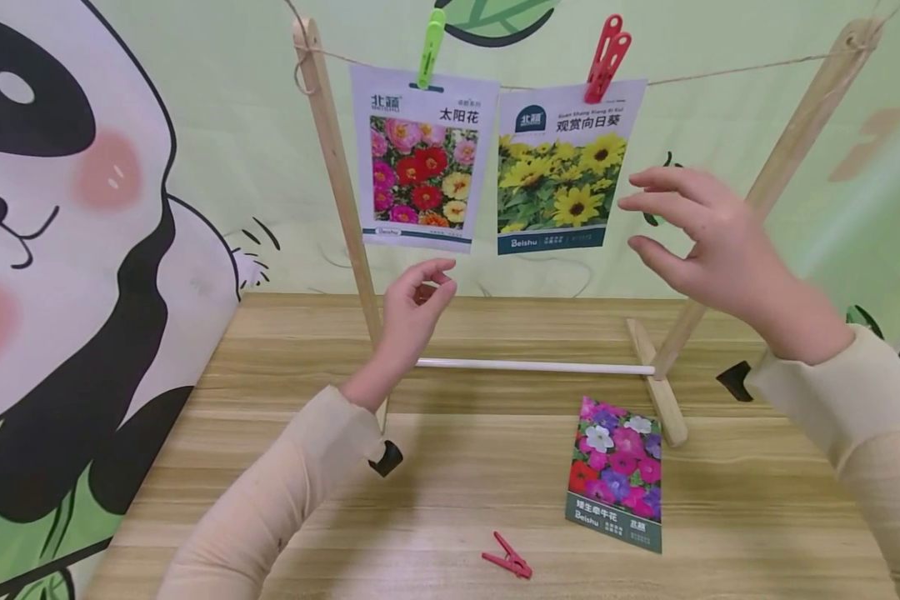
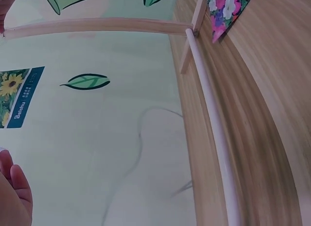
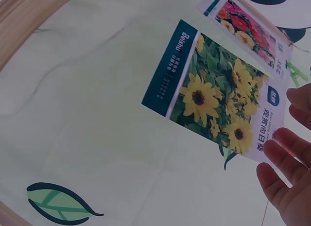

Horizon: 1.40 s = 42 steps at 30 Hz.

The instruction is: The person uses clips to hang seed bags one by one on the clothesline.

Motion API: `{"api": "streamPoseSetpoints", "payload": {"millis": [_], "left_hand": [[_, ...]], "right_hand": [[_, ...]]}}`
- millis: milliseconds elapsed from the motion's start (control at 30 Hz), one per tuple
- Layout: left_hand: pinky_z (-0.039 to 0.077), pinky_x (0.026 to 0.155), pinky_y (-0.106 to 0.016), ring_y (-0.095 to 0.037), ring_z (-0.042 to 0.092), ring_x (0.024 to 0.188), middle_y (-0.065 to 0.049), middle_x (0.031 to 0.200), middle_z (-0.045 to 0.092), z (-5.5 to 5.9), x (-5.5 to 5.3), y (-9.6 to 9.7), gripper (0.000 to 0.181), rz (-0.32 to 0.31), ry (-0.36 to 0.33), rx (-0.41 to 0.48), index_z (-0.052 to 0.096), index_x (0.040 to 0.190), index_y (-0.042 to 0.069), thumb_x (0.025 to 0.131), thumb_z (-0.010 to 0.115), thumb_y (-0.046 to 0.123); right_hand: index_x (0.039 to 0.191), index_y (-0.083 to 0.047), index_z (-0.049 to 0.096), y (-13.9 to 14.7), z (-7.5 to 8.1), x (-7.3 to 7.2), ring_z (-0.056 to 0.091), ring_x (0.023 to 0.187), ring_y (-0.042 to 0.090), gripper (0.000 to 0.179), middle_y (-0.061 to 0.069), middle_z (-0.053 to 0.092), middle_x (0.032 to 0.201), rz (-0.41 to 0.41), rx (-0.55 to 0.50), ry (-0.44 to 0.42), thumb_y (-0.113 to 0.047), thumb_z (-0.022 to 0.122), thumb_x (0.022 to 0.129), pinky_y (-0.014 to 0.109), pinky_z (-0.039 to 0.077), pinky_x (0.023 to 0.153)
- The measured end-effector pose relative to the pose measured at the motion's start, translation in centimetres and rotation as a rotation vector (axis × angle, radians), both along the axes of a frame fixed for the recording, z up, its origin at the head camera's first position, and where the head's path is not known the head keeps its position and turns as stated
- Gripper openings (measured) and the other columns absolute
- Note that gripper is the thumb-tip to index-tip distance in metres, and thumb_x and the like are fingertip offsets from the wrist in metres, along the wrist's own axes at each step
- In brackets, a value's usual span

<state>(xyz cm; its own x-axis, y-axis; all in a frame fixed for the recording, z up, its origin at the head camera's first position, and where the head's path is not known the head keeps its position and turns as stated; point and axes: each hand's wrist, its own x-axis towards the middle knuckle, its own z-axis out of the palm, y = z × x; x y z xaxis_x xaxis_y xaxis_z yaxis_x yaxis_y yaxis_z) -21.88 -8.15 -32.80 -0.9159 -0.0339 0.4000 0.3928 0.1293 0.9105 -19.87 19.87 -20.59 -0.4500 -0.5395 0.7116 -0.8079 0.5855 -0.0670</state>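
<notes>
1. The sunflower packet (image 1: 558, 179) hangs long-axis-down from the string's (image 1: 720, 73) middle, just left of the nearer right hand (image 1: 708, 229) (fingers spread, contact unclear).
2. The left hand (image 1: 414, 307) curls loosely, holding nothing.

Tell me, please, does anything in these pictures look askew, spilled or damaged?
Slightly askew, in the head view: the sunflower packet hangs from a red clip right of its middle, its top edge rising rightward, while the neighbouring flower packet slopes down that way. I see nothing spilled or damaged.
</notes>
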Motion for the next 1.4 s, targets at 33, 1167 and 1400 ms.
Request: {"api": "streamPoseSetpoints", "payload": {"millis": [33, 1167, 1400], "left_hand": [[0.042, 0.062, -0.016, -0.006, 0.049, 0.065, -0.011, 0.089, 0.057, -0.2, -0.1, 0.0, 0.024, 0.001, 0.002, -0.003, 0.060, 0.108, 0.000, 0.085, 0.057, 0.005], [0.044, 0.064, -0.017, -0.014, 0.053, 0.071, -0.014, 0.094, 0.058, -4.7, 0.2, -0.8, 0.020, -0.040, -0.118, -0.123, 0.063, 0.104, 0.002, 0.084, 0.058, 0.007], [0.043, 0.062, -0.017, -0.013, 0.053, 0.069, -0.015, 0.093, 0.059, -4.9, 0.0, -0.8, 0.020, -0.049, -0.110, -0.123, 0.063, 0.103, 0.001, 0.084, 0.058, 0.005]], "right_hand": [[0.102, 0.002, 0.063, 0.0, -0.2, 0.0, 0.050, 0.105, 0.033, 0.033, 0.019, 0.056, 0.115, 0.009, 0.005, 0.005, 0.004, 0.068, 0.069, 0.036, 0.039, 0.096], [0.107, -0.001, 0.061, -0.4, -6.8, 0.7, 0.050, 0.106, 0.032, 0.043, 0.018, 0.056, 0.115, 0.096, 0.090, -0.039, -0.037, 0.044, 0.091, 0.041, 0.042, 0.083], [0.107, -0.001, 0.060, -0.5, -7.7, 0.8, 0.049, 0.108, 0.030, 0.033, 0.018, 0.055, 0.116, 0.092, 0.095, -0.059, -0.007, 0.065, 0.075, 0.040, 0.041, 0.086]]}}
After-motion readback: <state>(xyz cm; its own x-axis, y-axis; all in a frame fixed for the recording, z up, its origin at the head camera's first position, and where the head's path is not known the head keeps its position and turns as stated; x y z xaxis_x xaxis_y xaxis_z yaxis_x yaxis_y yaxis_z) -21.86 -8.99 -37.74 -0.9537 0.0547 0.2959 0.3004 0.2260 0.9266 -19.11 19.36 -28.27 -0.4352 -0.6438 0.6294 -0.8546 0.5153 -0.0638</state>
